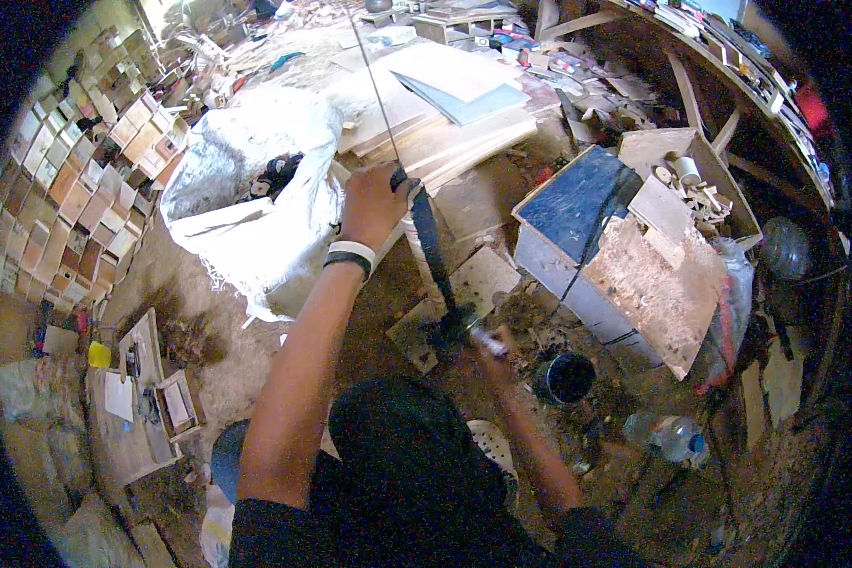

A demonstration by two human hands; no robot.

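Note:
My left hand [379,204] is raised in front of me, its fingers closed round the upper end of a long, narrow dark piece [431,246] that hangs at a slant. A thin dark cord or rod [374,80] runs up from that hand. Lower down, my right hand [497,355] is blurred and closed on a small whitish thing [486,339], close to the dark piece's lower end. Its exact kind does not show. Right of this hand stands a round black container [568,379] with a dark inside.
A large white sack [256,142] stands at the left front. At the right are a box with a blue-black panel [577,204], a wooden crate [719,161] of scraps and a clear plastic bottle [667,437]. Stacked small wooden boxes [76,199] line the far left; boards [454,80] lie ahead.

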